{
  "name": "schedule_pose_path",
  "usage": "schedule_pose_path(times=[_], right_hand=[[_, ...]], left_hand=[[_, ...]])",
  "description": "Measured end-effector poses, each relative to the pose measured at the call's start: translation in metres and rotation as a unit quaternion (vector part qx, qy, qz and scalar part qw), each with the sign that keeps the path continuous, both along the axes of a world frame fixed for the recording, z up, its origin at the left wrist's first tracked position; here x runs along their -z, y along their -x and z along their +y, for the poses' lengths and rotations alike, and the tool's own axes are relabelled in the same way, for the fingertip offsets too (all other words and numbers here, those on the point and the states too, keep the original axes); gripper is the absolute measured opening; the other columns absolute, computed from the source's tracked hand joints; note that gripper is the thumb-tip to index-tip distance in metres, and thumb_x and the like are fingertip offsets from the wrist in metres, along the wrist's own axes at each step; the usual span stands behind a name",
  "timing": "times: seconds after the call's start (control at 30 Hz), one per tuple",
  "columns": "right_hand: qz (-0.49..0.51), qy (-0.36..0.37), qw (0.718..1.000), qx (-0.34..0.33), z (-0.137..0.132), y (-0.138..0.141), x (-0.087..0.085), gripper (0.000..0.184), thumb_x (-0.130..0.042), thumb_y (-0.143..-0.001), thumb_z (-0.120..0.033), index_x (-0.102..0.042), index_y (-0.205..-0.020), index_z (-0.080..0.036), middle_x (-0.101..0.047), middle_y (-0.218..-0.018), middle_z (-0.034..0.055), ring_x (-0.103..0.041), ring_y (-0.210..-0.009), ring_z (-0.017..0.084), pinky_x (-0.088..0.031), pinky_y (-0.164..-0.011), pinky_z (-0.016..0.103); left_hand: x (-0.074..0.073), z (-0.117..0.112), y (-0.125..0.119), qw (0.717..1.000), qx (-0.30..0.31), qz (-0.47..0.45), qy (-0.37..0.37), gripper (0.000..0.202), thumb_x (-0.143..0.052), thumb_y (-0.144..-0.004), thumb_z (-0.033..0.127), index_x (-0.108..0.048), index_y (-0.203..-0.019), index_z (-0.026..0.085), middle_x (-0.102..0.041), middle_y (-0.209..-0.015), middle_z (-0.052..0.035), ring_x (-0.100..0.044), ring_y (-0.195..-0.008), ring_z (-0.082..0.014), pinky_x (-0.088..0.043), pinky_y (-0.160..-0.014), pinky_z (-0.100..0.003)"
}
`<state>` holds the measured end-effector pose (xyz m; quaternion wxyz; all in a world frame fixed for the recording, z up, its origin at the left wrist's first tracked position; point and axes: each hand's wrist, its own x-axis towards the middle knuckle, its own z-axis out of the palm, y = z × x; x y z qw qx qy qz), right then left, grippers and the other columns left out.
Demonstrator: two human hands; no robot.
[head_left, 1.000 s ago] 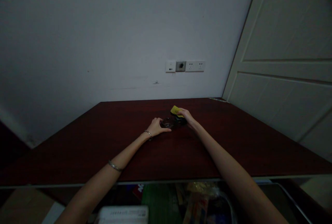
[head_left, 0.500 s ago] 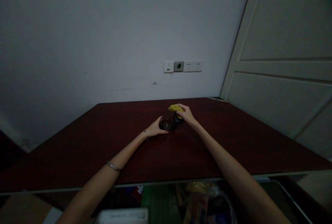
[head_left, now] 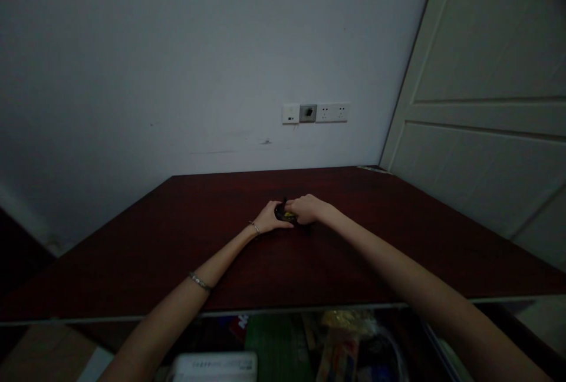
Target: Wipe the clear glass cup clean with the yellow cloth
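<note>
My left hand (head_left: 270,217) curls its fingers and thumb around the left side of a small round dark glass dish (head_left: 279,214) on the dark red tabletop. Reaching in from the other side, my right hand (head_left: 307,208) presses a yellow cloth (head_left: 289,215) into the dish. Only a small patch of the cloth shows under the fingers. Most of the dish is hidden by the two hands. A small black bit sticks up at the far rim, too dim to make out.
The dark red table (head_left: 212,264) reaches back to a pale wall with sockets (head_left: 325,112). A panelled door (head_left: 477,152) stands on the right. Below the near edge, an open space holds a white box (head_left: 214,366), a green item (head_left: 276,346) and packets (head_left: 340,352).
My right hand has come down and left, bringing the yellow cloth from above the black thing beside the dish into the dish. My left hand keeps its hold. The view has shifted slightly.
</note>
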<state>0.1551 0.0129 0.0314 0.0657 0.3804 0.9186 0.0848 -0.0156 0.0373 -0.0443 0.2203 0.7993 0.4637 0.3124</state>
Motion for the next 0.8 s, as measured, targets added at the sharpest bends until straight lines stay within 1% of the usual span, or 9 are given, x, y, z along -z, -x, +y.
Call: schedule_pose_path(times=[0.07,0.17,0.3,0.4,0.47,0.53,0.63,0.7,0.8], right_hand=[[-0.02,0.016,0.999,0.024,-0.002,0.006,-0.003,0.041,-0.053,-0.069,-0.032,-0.059,-0.107,-0.02,-0.062,-0.11,0.0122,-0.063,-0.09,0.03,-0.049,-0.068,0.036],[-0.029,0.039,0.997,0.068,-0.004,0.016,-0.007,0.04,-0.053,-0.067,-0.034,-0.064,-0.1,-0.014,-0.065,-0.103,0.0167,-0.063,-0.089,0.032,-0.049,-0.067,0.037],[0.015,0.1,0.987,0.121,0.002,0.029,-0.009,0.04,-0.057,-0.059,-0.03,-0.067,-0.093,-0.01,-0.065,-0.097,0.0204,-0.063,-0.086,0.032,-0.048,-0.065,0.035],[0.051,0.141,0.981,0.122,0.012,0.033,-0.011,0.036,-0.054,-0.06,-0.028,-0.068,-0.085,-0.007,-0.066,-0.089,0.0211,-0.064,-0.076,0.029,-0.045,-0.057,0.031],[0.072,0.168,0.977,0.113,0.018,0.032,-0.011,0.031,-0.05,-0.061,-0.027,-0.067,-0.077,-0.006,-0.066,-0.079,0.0188,-0.063,-0.065,0.024,-0.042,-0.051,0.027],[0.102,0.198,0.969,0.105,0.023,0.026,-0.011,0.027,-0.049,-0.061,-0.026,-0.065,-0.07,-0.006,-0.064,-0.068,0.014,-0.058,-0.054,0.019,-0.038,-0.045,0.025],[0.159,0.232,0.955,0.096,0.027,0.014,-0.009,0.023,-0.046,-0.061,-0.025,-0.062,-0.067,-0.008,-0.059,-0.06,0.0062,-0.049,-0.047,0.012,-0.033,-0.042,0.022],[0.2,0.248,0.944,0.087,0.027,0.007,-0.008,0.022,-0.043,-0.062,-0.022,-0.06,-0.068,-0.009,-0.056,-0.061,0.0027,-0.045,-0.048,0.01,-0.032,-0.044,0.021],[0.257,0.266,0.926,0.07,0.026,-0.004,-0.007,0.026,-0.039,-0.06,-0.016,-0.059,-0.076,-0.011,-0.056,-0.067,0.0005,-0.046,-0.054,0.009,-0.035,-0.048,0.019]], left_hand=[[-0.001,0.0,-0.001,1.0,-0.008,0.011,-0.011,0.085,-0.076,-0.042,0.053,-0.053,-0.11,0.009,-0.054,-0.107,-0.0132,-0.053,-0.098,-0.0277,-0.042,-0.086,-0.037],[-0.003,-0.001,-0.003,1.0,-0.008,0.017,-0.021,0.076,-0.075,-0.042,0.052,-0.057,-0.104,0.011,-0.059,-0.1,-0.0095,-0.055,-0.093,-0.0265,-0.044,-0.08,-0.035],[-0.006,-0.004,-0.005,1.0,0.003,0.014,-0.021,0.065,-0.075,-0.044,0.048,-0.06,-0.095,0.011,-0.062,-0.086,-0.0056,-0.058,-0.082,-0.0231,-0.045,-0.069,-0.03],[-0.007,-0.005,-0.005,1.0,0.016,0.015,-0.013,0.061,-0.074,-0.046,0.049,-0.061,-0.092,0.011,-0.063,-0.082,-0.0045,-0.058,-0.078,-0.0223,-0.045,-0.065,-0.029],[-0.006,-0.004,-0.004,1.0,0.003,0.016,-0.02,0.066,-0.075,-0.044,0.051,-0.061,-0.096,0.012,-0.062,-0.087,-0.0063,-0.058,-0.082,-0.0236,-0.045,-0.069,-0.031],[-0.003,-0.003,-0.003,0.999,-0.017,0.015,-0.027,0.073,-0.076,-0.042,0.051,-0.059,-0.102,0.011,-0.06,-0.096,-0.0092,-0.057,-0.088,-0.0258,-0.045,-0.075,-0.033],[0.001,-0.002,-0.002,0.999,-0.028,0.0,-0.018,0.078,-0.076,-0.042,0.048,-0.056,-0.108,0.011,-0.059,-0.101,-0.0103,-0.055,-0.093,-0.027,-0.044,-0.08,-0.036],[0.003,-0.001,-0.002,1.0,-0.012,-0.016,-0.008,0.075,-0.076,-0.044,0.046,-0.056,-0.107,0.011,-0.06,-0.098,-0.0084,-0.056,-0.092,-0.0259,-0.044,-0.079,-0.035],[0.001,-0.003,-0.002,0.999,0.037,-0.04,-0.002,0.066,-0.076,-0.047,0.042,-0.058,-0.102,0.011,-0.062,-0.091,-0.0063,-0.057,-0.088,-0.0243,-0.045,-0.076,-0.034]])
